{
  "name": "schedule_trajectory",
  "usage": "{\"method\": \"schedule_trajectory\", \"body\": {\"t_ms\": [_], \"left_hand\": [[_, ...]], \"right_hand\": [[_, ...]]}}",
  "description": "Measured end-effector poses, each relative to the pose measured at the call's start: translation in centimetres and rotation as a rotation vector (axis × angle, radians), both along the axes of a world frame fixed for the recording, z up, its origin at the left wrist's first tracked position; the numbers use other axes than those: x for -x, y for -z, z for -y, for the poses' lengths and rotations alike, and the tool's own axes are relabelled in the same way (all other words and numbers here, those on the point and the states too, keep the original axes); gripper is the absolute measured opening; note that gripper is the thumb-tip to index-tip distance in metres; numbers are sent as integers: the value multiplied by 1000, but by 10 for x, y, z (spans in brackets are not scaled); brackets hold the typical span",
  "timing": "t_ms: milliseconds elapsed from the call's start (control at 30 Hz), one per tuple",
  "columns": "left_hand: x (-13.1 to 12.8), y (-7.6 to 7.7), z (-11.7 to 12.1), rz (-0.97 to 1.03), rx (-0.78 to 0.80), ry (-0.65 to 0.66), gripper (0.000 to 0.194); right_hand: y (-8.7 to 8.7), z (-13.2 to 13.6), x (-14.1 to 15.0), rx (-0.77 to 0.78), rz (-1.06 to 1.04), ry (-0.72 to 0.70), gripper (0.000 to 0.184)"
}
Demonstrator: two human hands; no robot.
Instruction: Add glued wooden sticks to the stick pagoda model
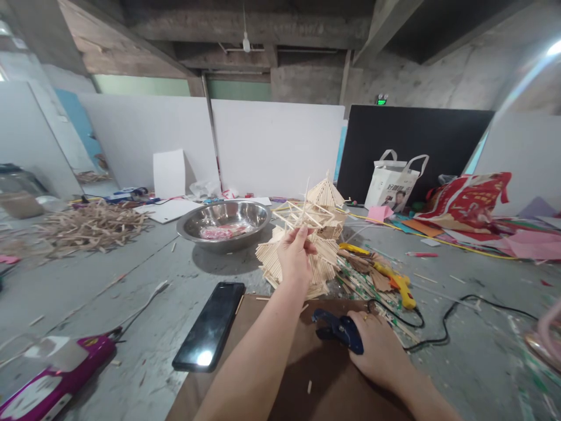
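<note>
My left hand [294,256] is raised over the table, its fingers pinched on a thin wooden stick frame [302,215] held against a small tower model built of sticks [322,231]. My right hand [380,351] rests low on a brown board [315,374], closed around a dark blue tool [338,330] whose tip points left. The model stands just beyond the board, roofed at the top, with stacked stick layers at its base.
A black phone [210,333] lies left of the board. A steel bowl [224,223] sits behind it. A yellow glue gun [394,279] with black cable lies right of the model. Stick scraps pile at far left, a magenta tool at bottom left, bags and coloured paper at right.
</note>
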State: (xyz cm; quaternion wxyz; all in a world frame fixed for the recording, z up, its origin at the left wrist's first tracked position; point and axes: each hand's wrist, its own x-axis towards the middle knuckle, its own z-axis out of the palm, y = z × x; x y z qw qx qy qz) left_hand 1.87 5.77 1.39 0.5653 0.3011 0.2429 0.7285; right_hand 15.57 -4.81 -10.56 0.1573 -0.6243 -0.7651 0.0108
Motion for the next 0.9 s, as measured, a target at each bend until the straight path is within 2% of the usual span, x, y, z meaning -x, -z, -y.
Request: {"method": "schedule_trajectory", "body": {"t_ms": [733, 900], "left_hand": [[-1, 0, -1, 12, -5, 28, 28], [-2, 0, -1, 18, -4, 34, 27]], "right_hand": [[-3, 1, 1, 5, 13, 13, 36], [0, 1, 1, -12, 20, 23, 43]]}}
